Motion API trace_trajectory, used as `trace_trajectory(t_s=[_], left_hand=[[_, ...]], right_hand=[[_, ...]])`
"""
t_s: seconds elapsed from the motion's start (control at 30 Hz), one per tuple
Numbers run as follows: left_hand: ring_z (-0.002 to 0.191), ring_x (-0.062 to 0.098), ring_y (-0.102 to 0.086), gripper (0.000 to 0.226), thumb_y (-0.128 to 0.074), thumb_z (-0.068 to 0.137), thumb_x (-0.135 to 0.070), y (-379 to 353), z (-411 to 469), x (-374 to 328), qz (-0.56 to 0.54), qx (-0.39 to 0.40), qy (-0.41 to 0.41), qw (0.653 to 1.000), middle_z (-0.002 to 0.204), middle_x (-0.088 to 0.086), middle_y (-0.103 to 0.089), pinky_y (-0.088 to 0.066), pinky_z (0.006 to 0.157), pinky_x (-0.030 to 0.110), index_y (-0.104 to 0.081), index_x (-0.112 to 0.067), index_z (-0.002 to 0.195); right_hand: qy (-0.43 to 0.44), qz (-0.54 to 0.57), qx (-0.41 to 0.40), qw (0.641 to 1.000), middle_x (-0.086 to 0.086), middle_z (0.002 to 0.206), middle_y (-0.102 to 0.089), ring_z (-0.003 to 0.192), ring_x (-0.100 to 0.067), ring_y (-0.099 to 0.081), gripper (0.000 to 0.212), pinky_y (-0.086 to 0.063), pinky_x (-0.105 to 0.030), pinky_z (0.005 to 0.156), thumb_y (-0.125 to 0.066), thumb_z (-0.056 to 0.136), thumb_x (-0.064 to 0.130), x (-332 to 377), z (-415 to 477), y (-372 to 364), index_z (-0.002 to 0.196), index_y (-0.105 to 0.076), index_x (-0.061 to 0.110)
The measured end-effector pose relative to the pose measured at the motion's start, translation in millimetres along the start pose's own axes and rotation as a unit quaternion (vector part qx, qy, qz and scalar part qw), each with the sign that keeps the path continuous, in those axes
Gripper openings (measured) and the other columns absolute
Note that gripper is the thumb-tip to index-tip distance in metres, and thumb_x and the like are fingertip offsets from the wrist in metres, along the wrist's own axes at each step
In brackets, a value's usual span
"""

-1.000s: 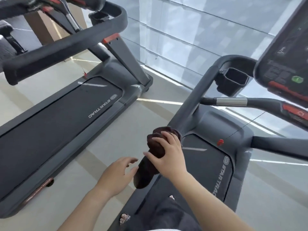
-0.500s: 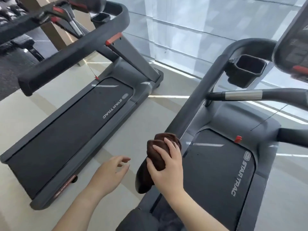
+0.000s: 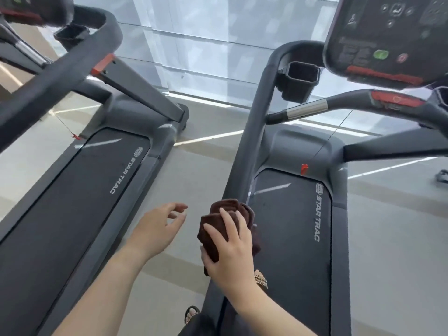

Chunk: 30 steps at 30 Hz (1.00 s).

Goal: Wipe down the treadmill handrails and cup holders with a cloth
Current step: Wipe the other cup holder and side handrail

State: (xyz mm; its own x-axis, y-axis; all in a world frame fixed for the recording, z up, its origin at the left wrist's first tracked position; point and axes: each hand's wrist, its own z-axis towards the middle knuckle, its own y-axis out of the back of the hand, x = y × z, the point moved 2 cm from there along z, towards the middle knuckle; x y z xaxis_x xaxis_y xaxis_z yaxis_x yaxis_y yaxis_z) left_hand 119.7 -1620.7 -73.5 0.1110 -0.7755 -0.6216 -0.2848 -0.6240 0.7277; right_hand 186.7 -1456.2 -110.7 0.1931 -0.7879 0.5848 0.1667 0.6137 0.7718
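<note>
Gripping a bunched dark brown cloth, the right hand presses it around the lower end of the long dark grey left handrail of the nearer treadmill; its fingers are spread across the top of the fabric and the thumb wraps underneath, so the hand is clamped on cloth and rail together. Part of the cloth hangs below the palm. The left hand hovers just beside it over the pale floor, fingers loosely curled and apart, touching nothing.

Farther up, the handrail curves over at its top, where a square black plastic cup holder sits fixed just inside the bend, well apart from the cloth. A short grey grip bar with a silver metal band juts out below the cup holder. The black console panel with a green button fills the upper right. The black running belt marked STAR TRAC lies beneath the right hand. A second grey treadmill stands alongside on the left.
</note>
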Motion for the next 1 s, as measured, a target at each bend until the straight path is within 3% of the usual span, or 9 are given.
trace_trajectory(t_s=[0.13,0.2,0.27,0.33,0.47,0.6,0.7,1.0], left_hand=[[0.097,0.001,-0.055,0.023,-0.048,0.092,-0.031,4.6,-18.9,16.8,0.0,0.037,-0.027,0.999,0.108,-0.014,-0.061,-0.039,0.079,0.022,-0.059,-0.029,0.112],[0.096,0.0,-0.055,0.022,-0.049,0.092,-0.03,3.6,-28.1,21.8,-0.003,0.053,-0.04,0.998,0.108,-0.014,-0.061,-0.038,0.077,0.02,-0.059,-0.028,0.112],[0.096,-0.002,-0.055,0.022,-0.049,0.092,-0.031,4.1,-34.3,23.8,-0.007,0.065,-0.05,0.997,0.109,-0.014,-0.061,-0.038,0.077,0.019,-0.059,-0.029,0.111],[0.096,-0.003,-0.055,0.021,-0.049,0.092,-0.031,5.1,-36.6,23.4,-0.004,0.078,-0.063,0.995,0.109,-0.015,-0.061,-0.038,0.077,0.018,-0.059,-0.029,0.11],[0.096,-0.002,-0.056,0.022,-0.049,0.091,-0.032,8.8,-28.3,19.9,0.005,0.079,-0.089,0.993,0.108,-0.015,-0.061,-0.039,0.078,0.019,-0.059,-0.029,0.11],[0.097,-0.001,-0.056,0.023,-0.049,0.091,-0.033,-0.1,-19.4,18.6,0.011,0.089,-0.099,0.991,0.109,-0.015,-0.061,-0.04,0.079,0.021,-0.058,-0.03,0.112],[0.097,0.001,-0.057,0.022,-0.049,0.091,-0.033,-11.3,-13.8,16.6,0.012,0.104,-0.095,0.99,0.111,-0.014,-0.061,-0.043,0.083,0.024,-0.058,-0.031,0.111],[0.097,0.001,-0.055,0.024,-0.048,0.091,-0.036,-24.9,17.8,-9.8,0.005,0.046,-0.063,0.997,0.108,-0.019,-0.059,-0.042,0.082,0.022,-0.056,-0.032,0.113]], right_hand=[[-0.027,0.011,-0.071,0.997,-0.012,0.135,-0.052,0.127,-0.038,-0.041,0.038,-0.032,-0.049,0.107,-0.074,0.075,0.024,-1.3,-4.7,-3.5,0.112,-0.066,0.019],[-0.125,0.095,-0.122,0.98,-0.005,0.137,-0.049,0.129,-0.024,-0.04,0.041,-0.031,-0.04,0.109,-0.073,0.078,0.027,-2.0,-10.7,-2.8,0.118,-0.062,0.023],[-0.249,0.19,-0.176,0.933,0.006,0.135,-0.049,0.126,-0.012,-0.042,0.041,-0.035,-0.035,0.107,-0.07,0.08,0.032,-0.7,-7.4,-2.4,0.12,-0.057,0.03],[-0.314,0.212,-0.199,0.904,0.007,0.133,-0.051,0.124,-0.013,-0.045,0.04,-0.036,-0.033,0.105,-0.067,0.082,0.034,-1.4,13.3,0.6,0.12,-0.056,0.031],[-0.28,0.128,-0.13,0.942,-0.003,0.141,-0.045,0.128,-0.024,-0.041,0.046,-0.029,-0.035,0.107,-0.064,0.084,0.033,-3.2,57.2,10.7,0.128,-0.054,0.024],[-0.213,0.097,-0.093,0.968,-0.003,0.146,-0.04,0.129,-0.028,-0.038,0.05,-0.031,-0.038,0.108,-0.065,0.083,0.033,2.4,28.3,6.3,0.131,-0.052,0.027],[-0.186,0.103,-0.079,0.974,0.0,0.145,-0.041,0.126,-0.027,-0.041,0.048,-0.033,-0.034,0.105,-0.068,0.08,0.032,-4.3,16.3,4.8,0.127,-0.055,0.03],[-0.168,0.082,0.005,0.982,0.001,0.146,-0.04,0.128,-0.026,-0.039,0.045,-0.032,-0.034,0.105,-0.066,0.081,0.037,-66.9,137.7,22.5,0.125,-0.058,0.028]])
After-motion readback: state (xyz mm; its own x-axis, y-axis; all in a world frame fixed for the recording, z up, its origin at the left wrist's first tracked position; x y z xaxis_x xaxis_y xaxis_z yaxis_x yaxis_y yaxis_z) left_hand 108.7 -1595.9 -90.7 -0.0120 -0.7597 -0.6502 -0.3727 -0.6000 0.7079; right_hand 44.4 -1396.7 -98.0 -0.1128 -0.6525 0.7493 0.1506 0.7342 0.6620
